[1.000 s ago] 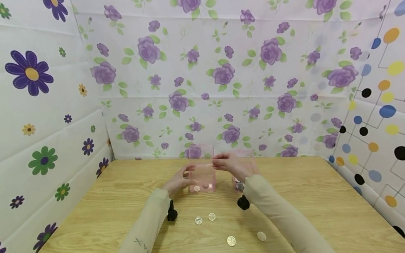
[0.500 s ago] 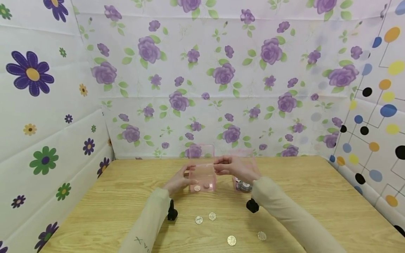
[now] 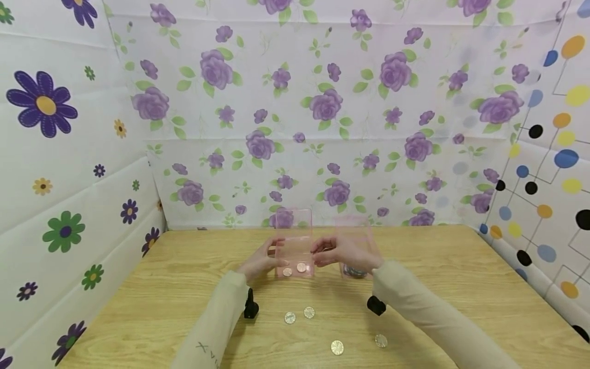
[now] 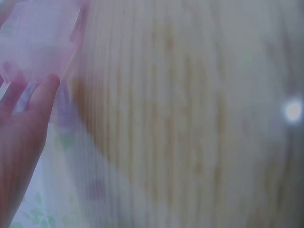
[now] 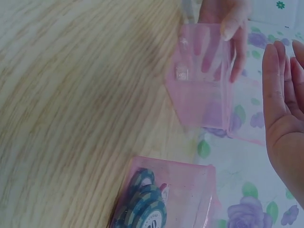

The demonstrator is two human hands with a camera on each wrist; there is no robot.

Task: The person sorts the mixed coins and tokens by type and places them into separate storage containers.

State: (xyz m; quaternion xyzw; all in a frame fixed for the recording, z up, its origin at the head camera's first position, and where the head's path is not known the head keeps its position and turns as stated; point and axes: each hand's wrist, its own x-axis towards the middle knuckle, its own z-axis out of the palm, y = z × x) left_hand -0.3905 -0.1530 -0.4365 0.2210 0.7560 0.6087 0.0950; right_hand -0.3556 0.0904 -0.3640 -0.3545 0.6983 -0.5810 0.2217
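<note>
So my left hand (image 3: 260,262) has hold of the clear pink box (image 3: 295,253) by its left side, thumb nearer me and fingers on the far side. The box sits toward the back of the bench (image 3: 207,338), see-through lid (image 3: 295,220) standing up behind it, with two coins (image 3: 301,267) inside near the front. My right hand (image 3: 343,253) is just beside the box's right side, fingers stretched out and pretty relaxed; can't tell if the fingertips actually touch it. Partly behind that hand there's a second pink box (image 5: 185,185) with a bunch of blue-and-white poker chips (image 5: 147,206) leaning together in it. Closer to me, four loose coins (image 3: 337,347) lie flat on the bench, well apart from both boxes.
</note>
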